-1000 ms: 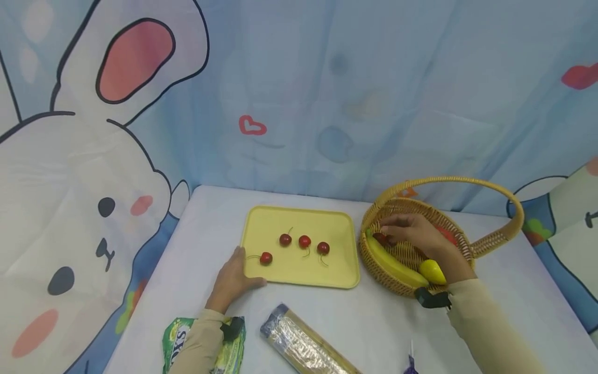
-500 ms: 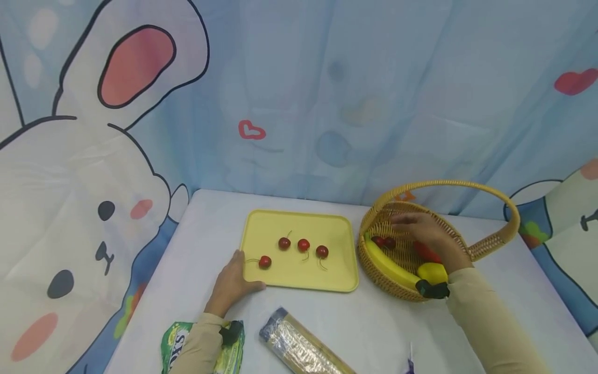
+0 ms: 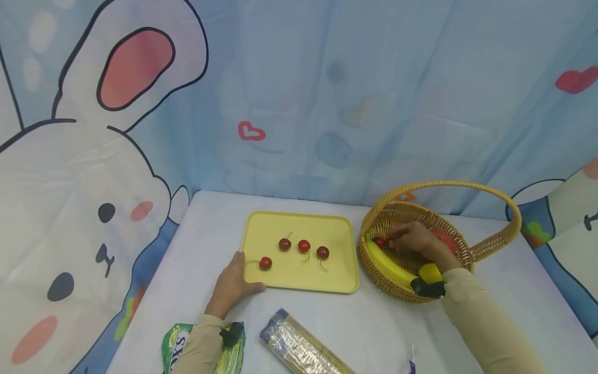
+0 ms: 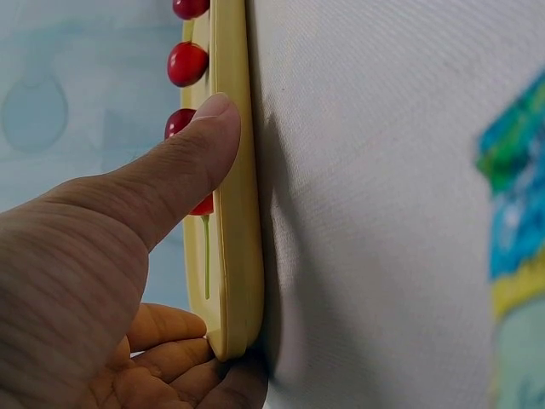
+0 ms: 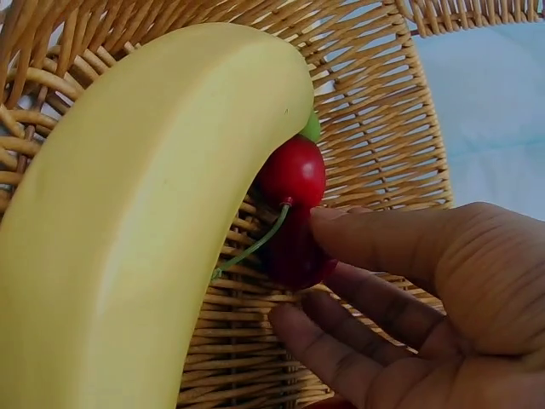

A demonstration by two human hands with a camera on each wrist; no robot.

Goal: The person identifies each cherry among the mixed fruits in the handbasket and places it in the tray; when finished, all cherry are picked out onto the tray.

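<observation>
My left hand (image 3: 233, 286) holds the front left corner of a yellow tray (image 3: 266, 223); in the left wrist view its thumb lies over the rim and its fingers bend at the corner. Several red cherries (image 3: 304, 246) with thin stems lie on that tray. Inside a wicker basket (image 3: 402, 212) to the right, my right hand (image 3: 416, 240) pinches a dark red cherry (image 5: 292, 256) between thumb and fingers. Touching it is a brighter red cherry (image 5: 294, 170) with a green stem. Both lie beside a large banana (image 5: 145, 196), close to its green tip.
The basket's tall handle (image 3: 497, 236) arches over its back right side. A yellow fruit (image 3: 429, 272) and a red one (image 3: 446, 240) lie in the basket. In front are a green bag (image 3: 233, 356), a long plastic-wrapped packet (image 3: 306, 345) and a purple object (image 3: 412, 368), partly cut off.
My right hand lifts off the cherries in the basket, exposing two of them, then comes back down onto the darker one. The left hand stays at the tray corner.
</observation>
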